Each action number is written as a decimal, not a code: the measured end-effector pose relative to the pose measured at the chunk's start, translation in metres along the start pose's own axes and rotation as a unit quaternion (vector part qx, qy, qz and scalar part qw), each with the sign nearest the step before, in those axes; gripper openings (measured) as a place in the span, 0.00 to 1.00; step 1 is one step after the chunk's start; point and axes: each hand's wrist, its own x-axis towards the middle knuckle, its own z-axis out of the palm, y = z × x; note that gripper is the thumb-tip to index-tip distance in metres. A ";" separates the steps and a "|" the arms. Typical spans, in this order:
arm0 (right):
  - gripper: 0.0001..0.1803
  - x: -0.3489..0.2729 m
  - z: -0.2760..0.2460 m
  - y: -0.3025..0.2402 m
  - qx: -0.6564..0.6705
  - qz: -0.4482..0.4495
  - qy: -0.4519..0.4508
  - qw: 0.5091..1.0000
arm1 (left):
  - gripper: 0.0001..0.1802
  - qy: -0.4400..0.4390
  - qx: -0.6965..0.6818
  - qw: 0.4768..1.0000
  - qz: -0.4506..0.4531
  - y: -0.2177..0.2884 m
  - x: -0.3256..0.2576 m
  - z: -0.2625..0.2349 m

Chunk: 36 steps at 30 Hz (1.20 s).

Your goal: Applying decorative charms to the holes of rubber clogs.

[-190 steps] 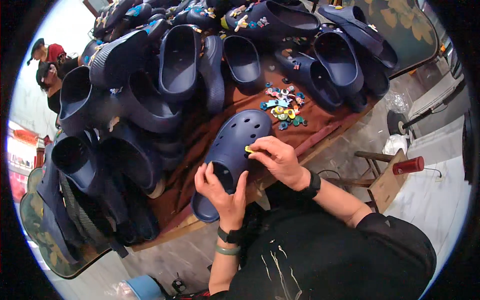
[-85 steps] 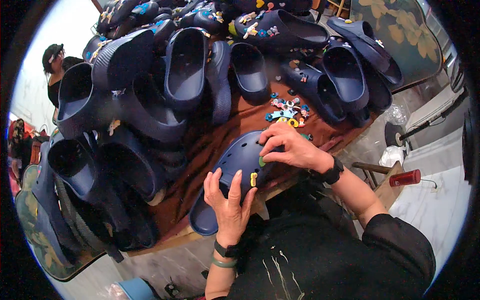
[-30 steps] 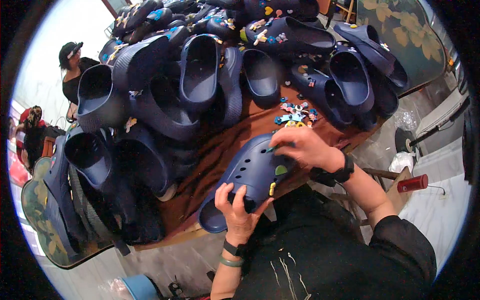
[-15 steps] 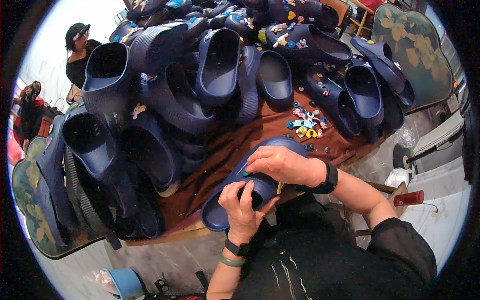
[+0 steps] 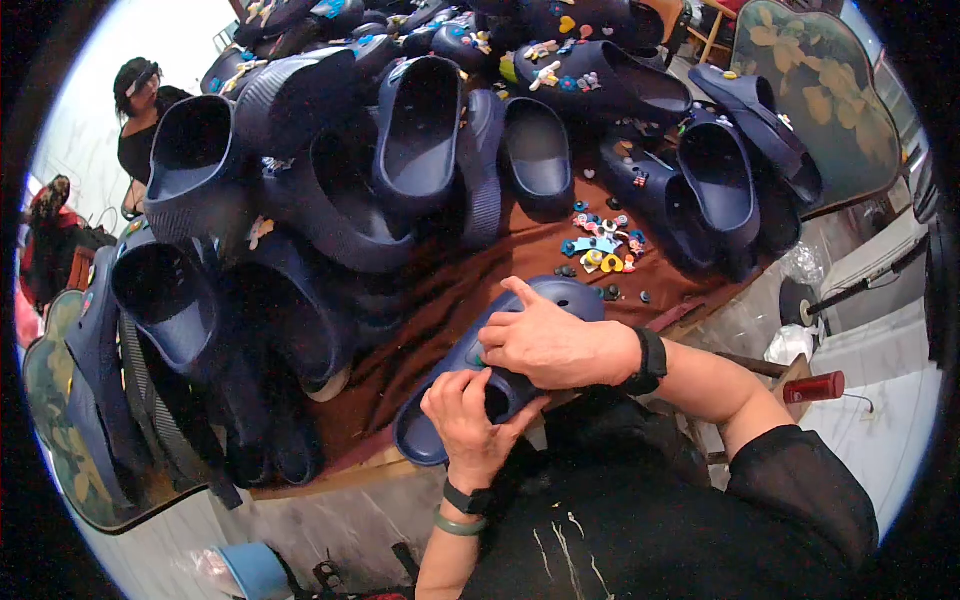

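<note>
A navy slip-on clog lies at the table's near edge, toe pointing away to the right. My left hand grips it at the foot opening, fingers curled over the upper and thumb at the opening's right side. Across the clog's upper lies my right hand, index finger raised and the other fingers bent down. A tiny green charm shows beneath its fingertips, against the upper. Beyond the toe is a small heap of colourful shoe charms, with several dark round pieces around it.
Many navy clogs are piled along the table's left and far sides, some decorated with charms. More clogs stand at the right. Brown cloth covers the table. Another person is at the far left. A blue bucket stands below.
My right hand has shifted slightly left and down along the clog, and its index finger has lifted. The left hand keeps its grip. The whole view has moved a little.
</note>
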 end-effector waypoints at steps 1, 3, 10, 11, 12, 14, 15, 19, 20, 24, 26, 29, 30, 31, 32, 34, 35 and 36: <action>0.09 0.000 0.003 -0.001 -0.003 0.007 0.020 1.000 | 0.33 -0.001 0.000 1.000 0.002 -0.001 -0.001 -0.002; 0.10 -0.002 0.012 0.001 -0.008 0.012 0.042 0.999 | 0.24 0.036 -0.052 0.997 -0.040 -0.004 -0.003 -0.006; 0.12 0.000 0.025 0.028 0.307 0.091 0.173 0.931 | 0.22 0.064 0.019 0.992 -0.105 0.004 0.014 -0.007; 0.10 0.002 0.026 0.029 0.353 0.103 0.171 0.914 | 0.22 0.065 0.021 0.992 -0.106 0.001 0.016 -0.010; 0.10 0.003 0.026 0.029 0.353 0.101 0.172 0.914 | 0.21 -0.014 0.000 0.995 -0.097 -0.006 0.020 -0.015; 0.09 0.003 0.026 0.027 0.365 0.046 0.172 0.914 | 0.20 -0.092 -0.019 0.992 -0.087 -0.015 0.028 -0.022; 0.09 0.003 0.027 0.024 0.340 0.054 0.172 0.923 | 0.20 -0.122 -0.041 0.987 -0.100 -0.017 0.033 -0.024; 0.11 0.000 0.038 0.011 0.209 0.045 0.224 0.951 | 0.19 -0.145 -0.041 0.986 -0.070 -0.017 0.044 -0.025; 0.09 0.000 0.040 0.008 0.200 0.040 0.258 0.944 | 0.19 -0.152 -0.042 0.985 -0.065 -0.019 0.044 -0.026; 0.06 -0.001 0.044 -0.003 0.216 0.055 0.293 0.930 | 0.18 -0.155 -0.026 0.988 -0.002 -0.019 0.043 -0.026; 0.07 -0.002 0.045 -0.009 0.225 0.061 0.316 0.919 | 0.18 -0.170 -0.023 0.985 0.010 -0.022 0.042 -0.025; 0.07 -0.004 0.044 -0.015 0.144 0.067 0.330 0.930 | 0.17 -0.200 0.046 0.977 0.066 -0.025 0.047 -0.027; 0.07 -0.003 0.045 -0.016 0.145 0.069 0.331 0.930 | 0.15 -0.210 0.067 0.968 0.121 -0.026 0.053 -0.030; 0.08 -0.002 0.046 -0.017 0.130 0.069 0.335 0.931 | 0.13 -0.220 0.089 0.955 0.176 -0.027 0.058 -0.033; 0.08 -0.003 0.047 -0.017 0.115 0.071 0.338 0.931 | 0.13 -0.221 0.088 0.955 0.178 -0.028 0.064 -0.033; 0.08 -0.004 0.048 -0.017 0.110 0.079 0.343 0.929 | 0.09 -0.267 0.155 0.920 0.242 -0.029 0.075 -0.031; 0.08 -0.004 0.048 -0.017 0.106 0.084 0.348 0.928 | 0.07 -0.251 0.173 0.912 0.275 -0.030 0.079 -0.028; 0.08 -0.004 0.049 -0.017 0.107 0.086 0.349 0.927 | 0.07 -0.253 0.173 0.911 0.277 -0.029 0.081 -0.029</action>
